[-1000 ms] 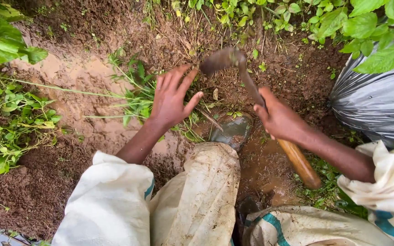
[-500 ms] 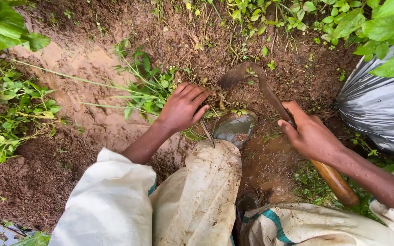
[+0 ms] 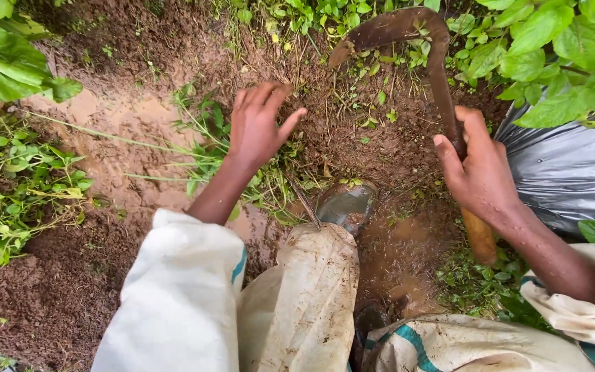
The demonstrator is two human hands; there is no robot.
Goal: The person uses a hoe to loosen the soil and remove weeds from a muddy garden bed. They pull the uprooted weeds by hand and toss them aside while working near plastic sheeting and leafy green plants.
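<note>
Gripping the hoe (image 3: 408, 27) raised, the right hand (image 3: 480, 172) readies a chop; the open left hand (image 3: 256, 127) parts weeds (image 3: 208, 148).

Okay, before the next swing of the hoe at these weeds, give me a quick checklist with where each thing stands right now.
1. Grip: right hand closed around the brown wooden handle of the rusty curved-blade hoe: ok.
2. Blade raised clear of the soil: ok.
3. Left hand out of the blade's path: not ok; it is spread on the green weeds just below and to the left of the blade.
4. Muddy rubber boot toe back from the digging spot: ok.
5. Grey plastic sheet clear of the handle: cannot tell.
</note>
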